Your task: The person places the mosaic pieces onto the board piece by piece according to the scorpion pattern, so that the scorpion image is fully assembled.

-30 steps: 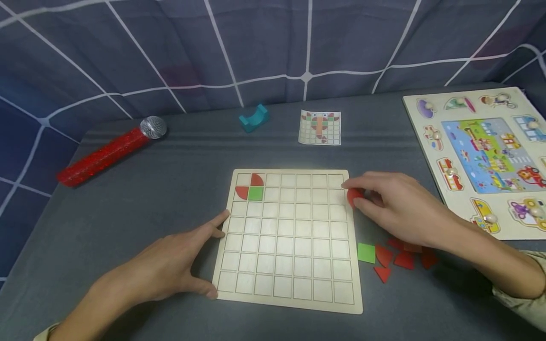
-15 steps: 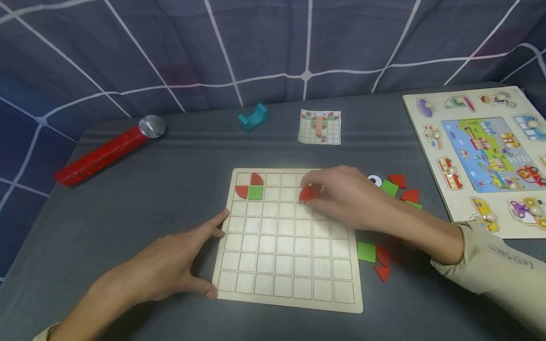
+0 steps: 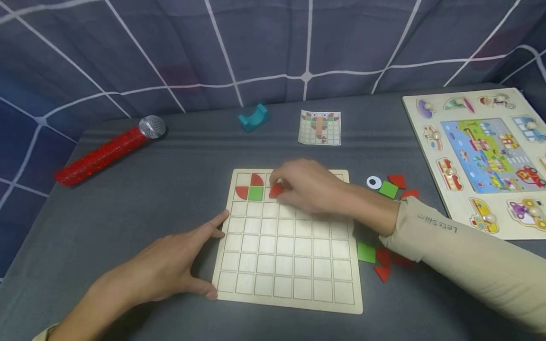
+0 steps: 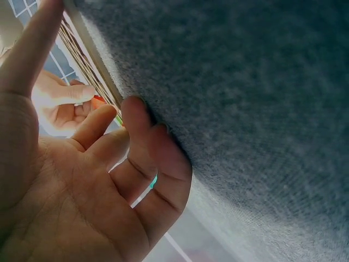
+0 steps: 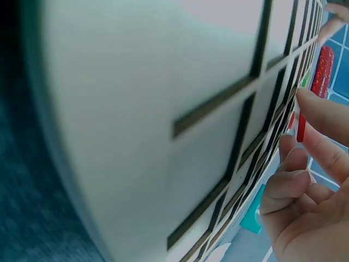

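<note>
A light wooden grid board (image 3: 285, 304) lies flat in the head view. Near its upper left corner sit two red quarter-circle pieces, one in the top row (image 3: 257, 179) and one below it at the left (image 3: 241, 192), beside a green square (image 3: 255, 193). My right hand (image 3: 313, 187) pinches another red piece (image 3: 276, 190) between thumb and index finger, just right of the green square. In the right wrist view that red piece (image 5: 301, 127) shows edge-on. Fingers spread, my left hand (image 3: 164, 265) touches the board's left edge with its fingertips and thumb.
Loose red and green pieces (image 3: 366, 252) and a white eye disc (image 3: 374, 183) lie right of the board. Behind it are a small pattern card (image 3: 320, 128) and a teal holder (image 3: 254, 118). A red microphone (image 3: 111, 151) lies left, a picture puzzle (image 3: 477, 156) right.
My right hand has carried the red piece leftward from the board's right edge to beside the green square. The left hand has stayed in place.
</note>
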The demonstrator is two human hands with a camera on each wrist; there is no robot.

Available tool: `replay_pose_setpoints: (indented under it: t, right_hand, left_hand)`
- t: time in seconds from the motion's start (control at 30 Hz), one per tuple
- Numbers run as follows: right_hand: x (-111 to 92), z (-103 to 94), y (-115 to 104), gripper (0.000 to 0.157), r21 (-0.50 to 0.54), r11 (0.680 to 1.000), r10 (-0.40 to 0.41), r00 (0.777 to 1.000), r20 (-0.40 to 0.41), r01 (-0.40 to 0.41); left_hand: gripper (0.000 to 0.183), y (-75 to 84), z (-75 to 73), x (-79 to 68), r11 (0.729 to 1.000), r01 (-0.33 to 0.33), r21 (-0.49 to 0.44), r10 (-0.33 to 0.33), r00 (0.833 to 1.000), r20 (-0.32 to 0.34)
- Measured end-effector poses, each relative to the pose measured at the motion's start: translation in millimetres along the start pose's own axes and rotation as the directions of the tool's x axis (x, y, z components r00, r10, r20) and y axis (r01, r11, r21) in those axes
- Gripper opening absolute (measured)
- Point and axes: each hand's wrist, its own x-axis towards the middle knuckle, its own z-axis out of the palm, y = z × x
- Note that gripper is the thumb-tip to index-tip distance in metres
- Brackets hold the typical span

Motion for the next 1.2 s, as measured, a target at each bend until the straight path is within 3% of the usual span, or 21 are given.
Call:
replay_pose_setpoints:
  t: [0.23, 0.77, 1.2]
  right_hand:
    - [3.9, 0.7, 2.7, 0.019, 0.024, 1.000, 0.009, 0.999, 0.041, -0.010]
    - [4.8, -0.8, -3.8, 0.035, -0.011, 1.000, 0.006, 0.998, 0.055, -0.006]
    - [5.1, 4.0, -7.5, 0.014, -0.066, 0.997, -0.035, 0.999, 0.032, 0.037]
  left_hand:
    - [0.133, 0.0, 0.6, -0.7, 1.000, 0.000, 0.000, 0.000, 1.000, 0.000]
    - [0.134, 0.1, -0.8, 0.7, 1.000, 0.020, -0.009, -0.020, 1.000, 0.010]
    - [0.134, -0.1, -0.3, 1.6, 1.000, 0.017, -0.013, -0.017, 1.000, 0.007]
